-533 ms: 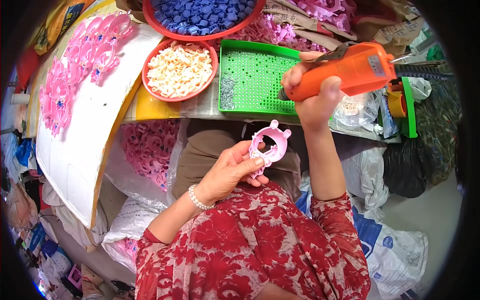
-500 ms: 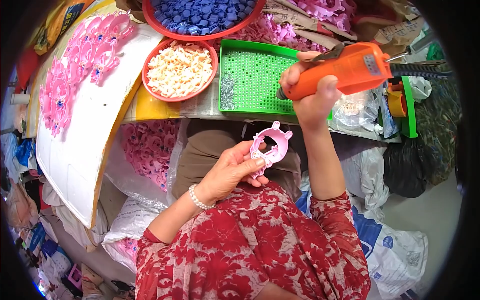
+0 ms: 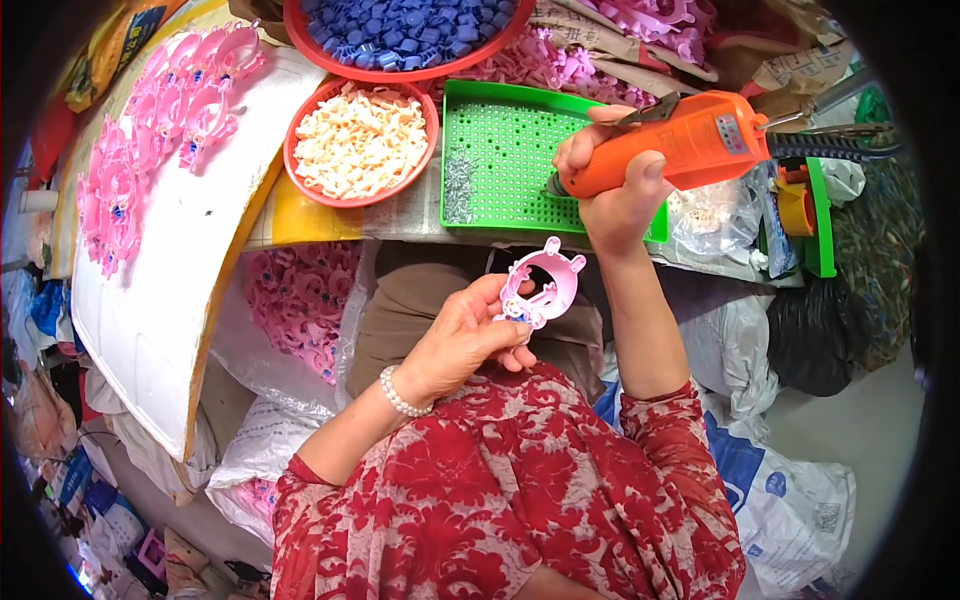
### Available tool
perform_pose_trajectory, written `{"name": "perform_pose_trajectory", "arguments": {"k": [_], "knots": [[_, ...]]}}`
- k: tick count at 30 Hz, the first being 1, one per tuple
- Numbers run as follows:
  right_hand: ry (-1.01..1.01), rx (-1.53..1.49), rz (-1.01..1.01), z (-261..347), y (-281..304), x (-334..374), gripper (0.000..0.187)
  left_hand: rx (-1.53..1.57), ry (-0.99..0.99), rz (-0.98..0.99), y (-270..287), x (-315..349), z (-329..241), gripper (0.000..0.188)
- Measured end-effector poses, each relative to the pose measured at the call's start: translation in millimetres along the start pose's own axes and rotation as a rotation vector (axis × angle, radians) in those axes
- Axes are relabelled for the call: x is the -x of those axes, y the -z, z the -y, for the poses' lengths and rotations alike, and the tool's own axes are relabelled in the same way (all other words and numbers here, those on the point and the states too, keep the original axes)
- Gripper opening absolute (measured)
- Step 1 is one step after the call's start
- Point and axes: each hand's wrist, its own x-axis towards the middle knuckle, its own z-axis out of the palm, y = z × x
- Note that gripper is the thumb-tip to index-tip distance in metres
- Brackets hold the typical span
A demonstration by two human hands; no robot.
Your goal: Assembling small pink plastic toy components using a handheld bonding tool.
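In my left hand (image 3: 468, 335) I hold a pink plastic ring-shaped part (image 3: 552, 287) above my lap, pinched between thumb and fingers at its lower end. Two small ear-like tabs stick up from the ring, and a bit of blue shows beside my thumb. My right hand (image 3: 622, 200) is wrapped round an orange electric screwdriver (image 3: 680, 140), held level over the right end of the green perforated tray (image 3: 530, 210). The tool's dark tip points left, over the tray. Small silver screws (image 3: 458, 185) lie heaped at the tray's left end.
Left of the tray stand a red bowl of cream-coloured pieces (image 3: 360, 145) and a larger red bowl of blue pieces (image 3: 405, 35). Pink assembled parts (image 3: 165, 130) lie on a white board (image 3: 150, 330) at left. A bag of pink parts (image 3: 295, 310) sits below the table edge.
The screwdriver has shifted slightly left and down, its tip now lower over the tray. The pink part has turned a little in my left hand, and blue now shows by my thumb.
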Motion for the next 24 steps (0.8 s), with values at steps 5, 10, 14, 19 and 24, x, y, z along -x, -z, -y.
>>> {"name": "perform_pose_trajectory", "arguments": {"k": [5,10,14,19,24], "knots": [[-0.004,0.016,-0.004,0,-2,-1,0.073,-0.041,0.001,-0.018,0,-1,-2,0.037],[-0.035,0.031,0.010,3,0,-1,0.074,-0.047,0.001,0.007,0,-3,0,0.034],[-0.010,-0.023,0.010,16,-1,-2,0.079,-0.096,-0.002,-0.009,-1,-4,-2,0.032],[0.093,-0.341,0.240,43,-4,1,0.085,-0.066,-0.022,-0.033,1,-6,0,0.033],[0.103,-0.390,0.454,70,-9,23,0.089,-0.066,-0.031,-0.059,-2,-7,-2,0.032]]}}
